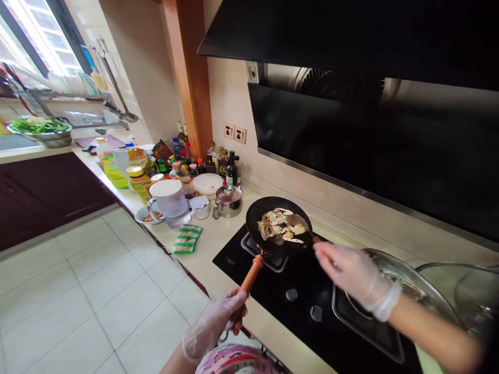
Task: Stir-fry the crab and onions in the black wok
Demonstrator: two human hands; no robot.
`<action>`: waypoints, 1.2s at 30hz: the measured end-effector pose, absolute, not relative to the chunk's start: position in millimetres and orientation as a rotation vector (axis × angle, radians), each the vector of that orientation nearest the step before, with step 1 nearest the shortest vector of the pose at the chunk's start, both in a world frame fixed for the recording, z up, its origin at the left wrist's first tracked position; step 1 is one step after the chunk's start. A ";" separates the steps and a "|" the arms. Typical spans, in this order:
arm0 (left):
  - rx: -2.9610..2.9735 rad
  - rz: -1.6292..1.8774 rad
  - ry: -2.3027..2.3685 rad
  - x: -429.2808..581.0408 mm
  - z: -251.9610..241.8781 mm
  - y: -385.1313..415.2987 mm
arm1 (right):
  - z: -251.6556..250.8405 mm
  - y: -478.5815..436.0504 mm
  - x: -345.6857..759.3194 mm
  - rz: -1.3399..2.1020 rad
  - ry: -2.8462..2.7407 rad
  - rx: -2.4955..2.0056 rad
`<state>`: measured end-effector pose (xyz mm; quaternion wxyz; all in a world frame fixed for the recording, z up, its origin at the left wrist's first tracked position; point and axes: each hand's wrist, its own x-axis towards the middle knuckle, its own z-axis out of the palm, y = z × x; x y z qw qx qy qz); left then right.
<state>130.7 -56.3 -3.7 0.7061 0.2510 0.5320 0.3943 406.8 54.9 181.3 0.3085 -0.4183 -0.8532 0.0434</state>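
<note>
My left hand [222, 317], in a clear plastic glove, is closed around the wooden handle [250, 274] of a black wok [255, 210]. The wok stands over the left burner of the cooktop. Inside it lie pieces of what looks like cut crab [275, 222], pale with some orange. My right hand [349, 270], gloved too and slightly blurred, grips the handle of a spatula [299, 222]. The spatula's blade is in the wok, touching the right side of the crab pieces.
A wide metal pan [436, 293] and a glass lid [460, 285] stand on the right. Left of the cooktop are a striped cloth [187, 239], a water pitcher [170, 203], a lidded steel pot [228, 201] and several bottles. The range hood [351, 31] hangs above.
</note>
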 end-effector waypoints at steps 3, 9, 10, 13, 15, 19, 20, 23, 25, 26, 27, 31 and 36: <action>0.550 0.855 1.160 129.8 -5.3 -55.3 | 152.8 20.3 371.8 -0.063 -2.510 -0.969; 0.564 0.866 1.103 127.9 -15.9 -54.3 | 157.9 3.0 382.0 0.047 -2.531 -0.946; 0.570 0.866 1.099 127.4 -17.7 -54.1 | 160.2 4.2 383.9 0.082 -2.510 -0.958; 0.581 0.875 1.079 125.8 -20.0 -53.4 | 161.9 8.8 386.3 0.152 -2.464 -0.994; 0.583 0.868 1.083 124.8 -18.8 -53.0 | 159.2 12.9 387.9 0.180 -2.458 -1.009; 0.573 0.846 1.110 123.4 -13.9 -53.3 | 149.0 27.9 397.7 0.223 -2.443 -0.992; 0.574 0.854 1.107 123.4 -13.1 -53.4 | 146.8 32.5 401.6 0.248 -2.440 -0.987; 0.573 0.869 1.102 123.7 -12.2 -53.8 | 144.5 43.7 414.2 0.376 -2.465 -0.965; 0.555 0.864 1.112 123.9 -12.0 -53.7 | 147.0 46.7 420.9 0.453 -2.515 -0.947; 0.545 0.860 1.119 123.9 -11.8 -53.6 | 148.7 47.1 423.3 0.475 -2.548 -0.938; 0.537 0.853 1.125 123.9 -11.3 -53.5 | 150.3 47.3 424.9 0.489 -2.581 -0.929; 0.544 0.834 1.149 123.3 -6.9 -53.5 | 150.0 51.9 426.8 0.520 -2.597 -0.927; 0.551 0.832 1.156 124.2 -0.8 -54.3 | 145.3 62.4 434.3 0.544 -2.510 -0.975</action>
